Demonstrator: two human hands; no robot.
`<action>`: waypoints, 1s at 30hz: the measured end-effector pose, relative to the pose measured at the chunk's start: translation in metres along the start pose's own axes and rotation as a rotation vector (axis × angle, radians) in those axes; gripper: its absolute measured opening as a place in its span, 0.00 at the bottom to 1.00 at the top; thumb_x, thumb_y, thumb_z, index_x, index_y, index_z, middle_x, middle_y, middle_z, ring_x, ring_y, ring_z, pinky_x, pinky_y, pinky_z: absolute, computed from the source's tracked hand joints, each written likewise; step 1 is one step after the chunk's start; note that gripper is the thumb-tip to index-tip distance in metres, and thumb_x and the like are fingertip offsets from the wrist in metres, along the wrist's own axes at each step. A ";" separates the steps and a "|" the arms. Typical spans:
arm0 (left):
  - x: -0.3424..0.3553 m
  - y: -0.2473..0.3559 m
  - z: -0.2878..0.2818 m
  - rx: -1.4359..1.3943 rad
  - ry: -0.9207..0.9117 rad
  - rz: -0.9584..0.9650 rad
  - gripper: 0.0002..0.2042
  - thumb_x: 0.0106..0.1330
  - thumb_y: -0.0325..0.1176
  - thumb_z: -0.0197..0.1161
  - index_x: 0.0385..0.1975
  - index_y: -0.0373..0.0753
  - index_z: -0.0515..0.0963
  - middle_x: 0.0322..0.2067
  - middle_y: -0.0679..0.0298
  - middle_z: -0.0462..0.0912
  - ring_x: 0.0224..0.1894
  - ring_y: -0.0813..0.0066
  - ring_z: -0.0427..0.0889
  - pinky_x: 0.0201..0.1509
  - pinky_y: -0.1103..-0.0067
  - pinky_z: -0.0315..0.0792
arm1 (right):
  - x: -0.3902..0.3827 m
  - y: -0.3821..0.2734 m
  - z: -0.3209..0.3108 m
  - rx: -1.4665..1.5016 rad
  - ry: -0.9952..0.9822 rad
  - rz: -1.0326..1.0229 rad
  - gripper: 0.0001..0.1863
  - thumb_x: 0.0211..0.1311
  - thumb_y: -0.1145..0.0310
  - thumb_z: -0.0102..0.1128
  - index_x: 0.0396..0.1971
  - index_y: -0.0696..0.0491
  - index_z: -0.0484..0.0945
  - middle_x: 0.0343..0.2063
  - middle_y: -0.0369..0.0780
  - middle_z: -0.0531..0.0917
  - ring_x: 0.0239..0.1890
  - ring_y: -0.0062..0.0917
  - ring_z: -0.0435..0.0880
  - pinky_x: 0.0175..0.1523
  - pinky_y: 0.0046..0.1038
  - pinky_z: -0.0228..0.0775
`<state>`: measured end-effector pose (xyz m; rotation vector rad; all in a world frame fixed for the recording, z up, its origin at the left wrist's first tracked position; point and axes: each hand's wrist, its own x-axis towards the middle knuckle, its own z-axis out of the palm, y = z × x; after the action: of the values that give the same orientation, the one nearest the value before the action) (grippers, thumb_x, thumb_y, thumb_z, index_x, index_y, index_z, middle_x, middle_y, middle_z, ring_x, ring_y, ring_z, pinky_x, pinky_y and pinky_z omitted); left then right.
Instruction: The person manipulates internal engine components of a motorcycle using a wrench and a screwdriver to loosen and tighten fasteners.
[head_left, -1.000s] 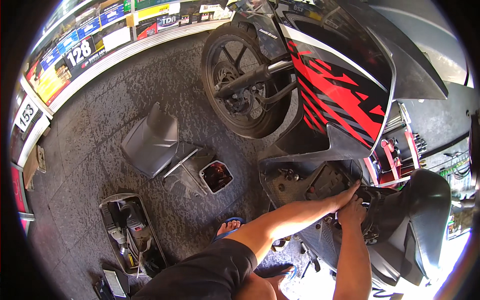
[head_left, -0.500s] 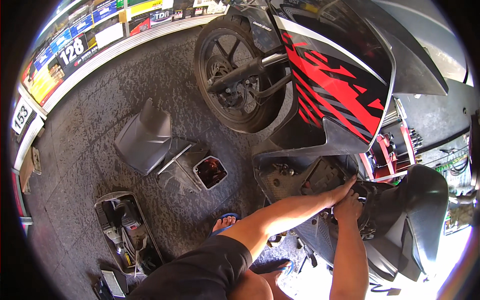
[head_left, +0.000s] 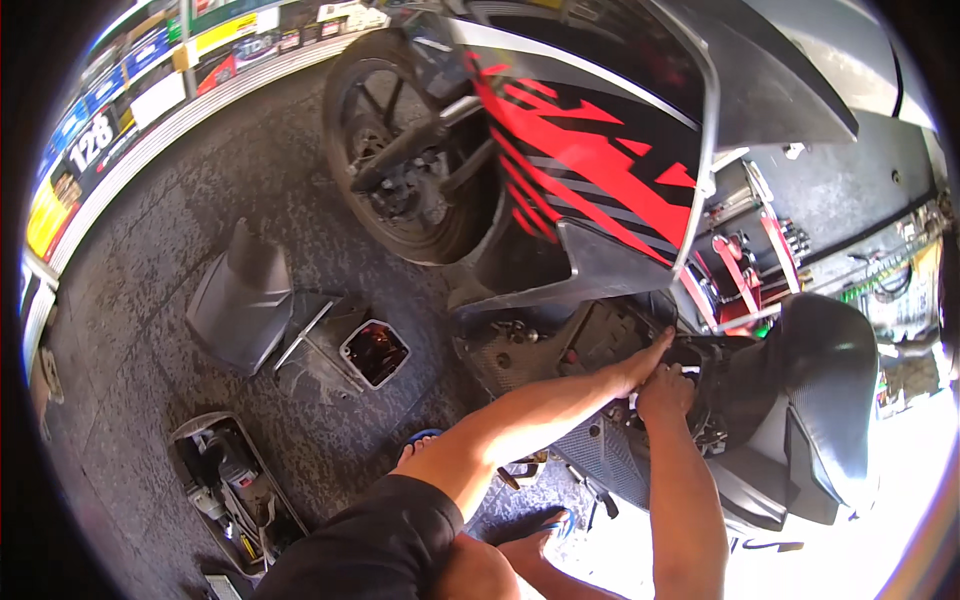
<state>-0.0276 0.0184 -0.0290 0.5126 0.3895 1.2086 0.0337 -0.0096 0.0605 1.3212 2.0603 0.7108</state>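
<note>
My left hand reaches across the scooter's footboard to the opened dark housing in front of the seat, with one digit stretched along its edge and the others curled out of clear sight. My right hand is just below it, fingers bent into the same housing beside a small pale part; what either hand grips is hidden. The black seat rises to their right. Above them is the front body panel with red and grey graphics.
Front wheel at upper middle. On the floor lie grey plastic panels, a square tray of dark contents and a long bin of tools. Boxed goods line the left edge; a red tool rack stands behind the scooter.
The view has swung, so the scooter and floor items sit further left in the picture. Both hands stay at the same housing, with little visible change in their grip.
</note>
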 end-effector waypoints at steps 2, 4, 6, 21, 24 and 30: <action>0.005 -0.005 -0.014 -0.020 0.018 0.047 0.52 0.60 0.80 0.40 0.76 0.44 0.49 0.77 0.58 0.44 0.77 0.62 0.46 0.76 0.58 0.48 | 0.008 0.000 0.009 -0.042 0.065 -0.073 0.17 0.68 0.56 0.55 0.50 0.49 0.81 0.49 0.40 0.82 0.51 0.31 0.83 0.50 0.33 0.76; 0.006 -0.006 -0.025 -0.016 -0.004 0.041 0.54 0.59 0.80 0.42 0.76 0.44 0.47 0.77 0.58 0.41 0.78 0.60 0.43 0.75 0.51 0.48 | 0.010 -0.004 -0.009 0.046 -0.017 -0.168 0.16 0.62 0.59 0.60 0.46 0.50 0.83 0.49 0.44 0.81 0.49 0.35 0.84 0.50 0.38 0.77; 0.005 -0.003 -0.009 0.003 -0.002 0.031 0.54 0.59 0.80 0.42 0.76 0.43 0.47 0.77 0.57 0.42 0.78 0.57 0.42 0.72 0.43 0.47 | 0.020 0.021 0.002 0.018 -0.029 -0.154 0.15 0.60 0.61 0.62 0.44 0.50 0.84 0.46 0.44 0.83 0.49 0.37 0.84 0.49 0.38 0.79; 0.010 -0.002 -0.023 1.146 0.392 0.662 0.08 0.60 0.34 0.63 0.30 0.36 0.82 0.32 0.55 0.82 0.37 0.61 0.82 0.41 0.65 0.74 | -0.116 0.041 -0.018 0.388 0.377 -0.384 0.05 0.56 0.73 0.58 0.33 0.55 0.77 0.34 0.44 0.76 0.28 0.38 0.84 0.32 0.40 0.77; -0.012 0.002 -0.013 1.529 0.348 0.455 0.07 0.57 0.31 0.63 0.33 0.40 0.84 0.42 0.57 0.81 0.53 0.55 0.76 0.59 0.58 0.66 | -0.181 0.062 -0.020 0.670 0.168 -0.485 0.05 0.58 0.76 0.57 0.34 0.53 0.79 0.33 0.45 0.76 0.27 0.43 0.83 0.31 0.44 0.77; -0.026 0.007 -0.011 1.998 0.236 0.273 0.10 0.56 0.32 0.64 0.37 0.40 0.86 0.56 0.54 0.75 0.70 0.50 0.61 0.72 0.43 0.49 | -0.249 0.096 0.000 0.992 -0.114 -0.265 0.08 0.56 0.76 0.61 0.37 0.52 0.83 0.35 0.42 0.81 0.30 0.42 0.84 0.36 0.40 0.76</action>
<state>-0.0468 -0.0028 -0.0338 2.1454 1.7757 0.7437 0.1762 -0.2043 0.1749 1.4415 2.5075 -0.5894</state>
